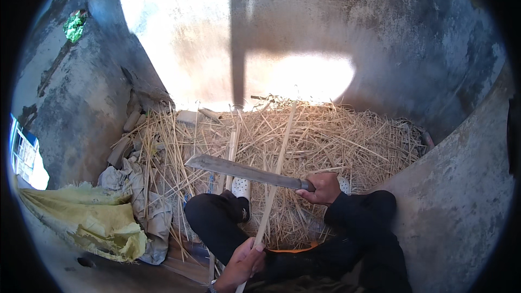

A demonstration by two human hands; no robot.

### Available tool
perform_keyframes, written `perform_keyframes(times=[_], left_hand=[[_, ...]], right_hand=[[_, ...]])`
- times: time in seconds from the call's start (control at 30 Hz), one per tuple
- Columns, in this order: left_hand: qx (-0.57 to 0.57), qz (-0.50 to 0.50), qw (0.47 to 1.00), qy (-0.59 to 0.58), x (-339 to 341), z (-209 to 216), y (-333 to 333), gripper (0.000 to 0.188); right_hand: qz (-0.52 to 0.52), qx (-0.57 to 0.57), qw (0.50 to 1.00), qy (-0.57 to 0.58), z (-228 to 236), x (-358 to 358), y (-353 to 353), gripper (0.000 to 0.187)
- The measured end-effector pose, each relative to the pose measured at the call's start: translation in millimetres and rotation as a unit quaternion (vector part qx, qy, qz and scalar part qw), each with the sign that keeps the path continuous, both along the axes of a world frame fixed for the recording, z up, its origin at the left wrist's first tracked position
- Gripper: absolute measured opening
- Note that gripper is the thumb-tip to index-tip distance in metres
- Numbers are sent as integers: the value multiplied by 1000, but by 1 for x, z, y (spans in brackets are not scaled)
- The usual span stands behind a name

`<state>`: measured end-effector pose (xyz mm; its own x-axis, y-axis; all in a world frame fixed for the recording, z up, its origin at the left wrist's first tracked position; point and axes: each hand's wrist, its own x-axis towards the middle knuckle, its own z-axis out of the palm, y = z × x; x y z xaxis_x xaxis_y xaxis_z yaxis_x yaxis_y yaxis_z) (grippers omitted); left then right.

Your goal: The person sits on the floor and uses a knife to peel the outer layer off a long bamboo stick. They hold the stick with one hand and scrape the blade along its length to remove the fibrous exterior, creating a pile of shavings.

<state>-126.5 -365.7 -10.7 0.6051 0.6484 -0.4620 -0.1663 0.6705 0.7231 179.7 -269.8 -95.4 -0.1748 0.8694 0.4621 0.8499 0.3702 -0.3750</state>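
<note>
My right hand (pixel 324 188) is closed round the dark handle of a machete (pixel 249 173), whose long blade points left and slightly up. The blade crosses a thin, pale bamboo strip (pixel 279 165); I cannot tell whether the two touch. Low in the view, my left hand (pixel 244 263) grips the strip near its lower end, and the strip slants up and away over the straw. Both hands are in front of my bent, dark-trousered legs (pixel 214 220), and a white perforated shoe (pixel 241 187) shows beyond my left knee.
Loose straw (pixel 347 141) covers the floor ahead. Split strips (pixel 233 144) stand beyond the blade. A torn yellow sheet (pixel 89 217) and a grey cloth (pixel 154 217) lie at left. Rough concrete walls (pixel 304 21) enclose the spot, with a low sloping one (pixel 450 201) close on the right.
</note>
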Motion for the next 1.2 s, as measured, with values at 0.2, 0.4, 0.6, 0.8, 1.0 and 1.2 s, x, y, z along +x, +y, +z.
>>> perform_keyframes(times=[0.2, 0.4, 0.6, 0.8, 1.0, 1.2], left_hand=[[14, -57, 996, 63, -4, 17, -25, 21], [27, -20, 999, -20, -9, -8, -5, 21], [74, -51, 994, 62, -8, 2, -18, 20], [100, -57, 991, 64, -5, 11, -14, 21], [104, -62, 990, 72, -11, 3, -31, 19], [33, -40, 998, 26, -10, 15, -22, 21]], right_hand=[[-194, -82, 977, -19, -7, 76, 52, 50], [35, -28, 999, 28, 8, -7, -20, 50], [-102, -71, 992, 16, -5, 36, 34, 50], [-36, 5, 999, -30, 13, 13, 5, 46], [-224, -106, 968, 42, 6, 69, 49, 45], [-4, -32, 997, 63, -3, 6, -5, 46]])
